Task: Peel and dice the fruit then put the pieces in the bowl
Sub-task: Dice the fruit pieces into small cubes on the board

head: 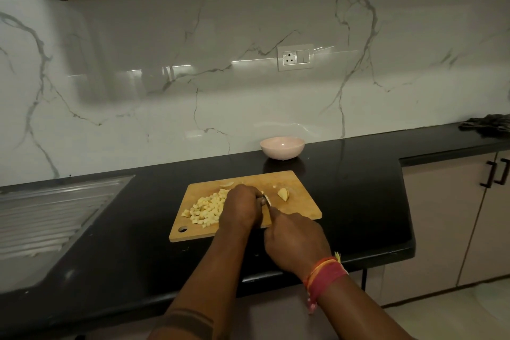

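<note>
One black polished worktop (345, 201) beneath a white marble-veined wall (165, 77) with a socket and switch plate (295, 58); wooden underside of an upper cabinet along the top; ribbed steel sink drainer (49, 212) set into the worktop at left; pale cabinet doors with dark handles (495, 172) at right; a dark cloth (488, 123) at the far right corner. One wooden cutting board (300, 208) lying flat near the front edge, bearing a heap of diced pale fruit pieces (205, 208) on its left half and a larger uncut fruit chunk (283, 194) toward its right. One pink bowl (282, 147), upright near the wall, well apart from the board behind it. Left hand (242, 205) curled over something on the board, the item beneath hidden; right hand (295, 240) clenched around a knife (267, 199), blade only partly visible beside the left hand's fingers; red and orange thread bands (325, 274) on the right wrist.
</note>
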`<state>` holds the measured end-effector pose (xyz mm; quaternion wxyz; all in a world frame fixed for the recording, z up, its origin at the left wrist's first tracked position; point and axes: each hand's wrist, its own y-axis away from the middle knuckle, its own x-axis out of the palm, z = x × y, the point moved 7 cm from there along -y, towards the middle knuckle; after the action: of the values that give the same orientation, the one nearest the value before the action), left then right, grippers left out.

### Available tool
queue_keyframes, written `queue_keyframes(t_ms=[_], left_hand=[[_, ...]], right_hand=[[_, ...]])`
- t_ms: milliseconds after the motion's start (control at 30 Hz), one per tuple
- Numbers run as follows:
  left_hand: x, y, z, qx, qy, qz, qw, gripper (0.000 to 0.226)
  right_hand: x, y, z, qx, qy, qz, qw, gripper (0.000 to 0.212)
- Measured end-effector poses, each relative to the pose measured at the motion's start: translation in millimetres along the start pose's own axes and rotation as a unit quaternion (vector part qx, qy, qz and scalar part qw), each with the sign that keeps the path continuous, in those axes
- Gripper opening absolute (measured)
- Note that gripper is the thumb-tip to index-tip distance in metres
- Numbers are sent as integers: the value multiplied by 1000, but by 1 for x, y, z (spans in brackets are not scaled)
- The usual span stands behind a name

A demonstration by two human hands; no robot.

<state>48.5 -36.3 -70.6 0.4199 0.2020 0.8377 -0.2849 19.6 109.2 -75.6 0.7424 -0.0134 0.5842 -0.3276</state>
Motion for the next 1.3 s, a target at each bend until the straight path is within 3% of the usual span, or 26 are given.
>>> queue_keyframes(t_ms=[300, 667, 867, 1000, 1200, 1300], left_hand=[[-6, 1, 9, -36, 25, -29, 999, 17], [-6, 2, 8, -34, 14, -28, 999, 13], [-6, 1, 5, -60, 15, -24, 998, 11], [-8, 6, 8, -60, 34, -44, 997, 12], [3, 7, 1, -5, 6, -17, 1000, 45], [7, 5, -3, 10, -43, -11, 999, 46]], right_hand=[[-7, 7, -6, 36, -73, -27, 996, 59], [-1, -15, 5, 8, -36, 46, 998, 40], [-8, 9, -6, 3, -33, 20, 999, 41], [-16, 15, -10, 26, -106, -8, 994, 45], [-19, 8, -28, 92, -207, -44, 973, 45], [-14, -1, -27, 96, -198, -28, 975, 44]])
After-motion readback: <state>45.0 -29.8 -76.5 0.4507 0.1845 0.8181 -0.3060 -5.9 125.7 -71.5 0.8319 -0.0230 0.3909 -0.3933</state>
